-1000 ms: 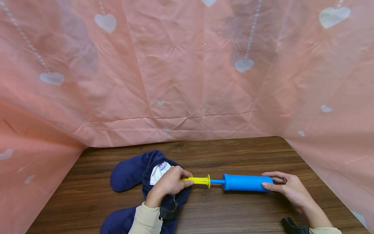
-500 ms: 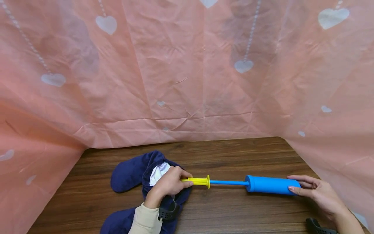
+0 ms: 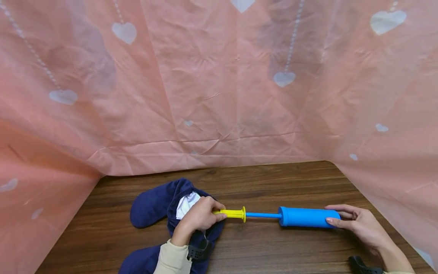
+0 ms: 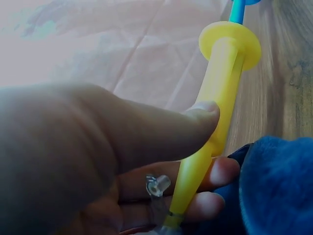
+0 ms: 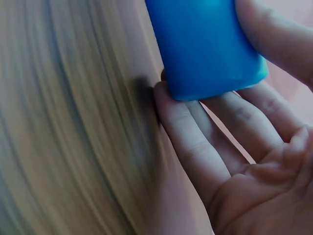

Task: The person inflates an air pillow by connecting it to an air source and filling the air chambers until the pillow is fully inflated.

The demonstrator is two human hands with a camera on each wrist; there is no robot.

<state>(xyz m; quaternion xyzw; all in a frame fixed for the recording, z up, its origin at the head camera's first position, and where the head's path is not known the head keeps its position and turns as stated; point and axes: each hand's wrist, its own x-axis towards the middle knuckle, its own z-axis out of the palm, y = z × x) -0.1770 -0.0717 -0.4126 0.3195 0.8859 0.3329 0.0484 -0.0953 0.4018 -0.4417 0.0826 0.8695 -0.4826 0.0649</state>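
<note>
A hand pump lies across the middle, its blue barrel point(image 3: 304, 217) joined by a thin blue rod point(image 3: 263, 215) to a yellow flanged nozzle section point(image 3: 234, 214). My left hand point(image 3: 202, 215) pinches the yellow part between thumb and fingers. In the left wrist view its tapered tip point(image 4: 188, 188) meets a clear plastic valve point(image 4: 159, 186) with a small cap beside it. My right hand point(image 3: 362, 224) grips the barrel's far end, thumb on one side and fingers on the other. Under my left hand lies a navy plush U-shaped pillow point(image 3: 154, 203), white lining point(image 3: 186, 204) showing at its opening.
Everything lies on a dark wood-grain table point(image 3: 267, 251). A pink curtain with white hearts point(image 3: 219, 95) hangs behind and along both sides. Black wrist straps point(image 3: 199, 251) sit at both wrists.
My right hand first drew the blue barrel to the right, baring more rod, then pushed it partway back left. My left hand keeps its hold on the yellow part, almost still.
</note>
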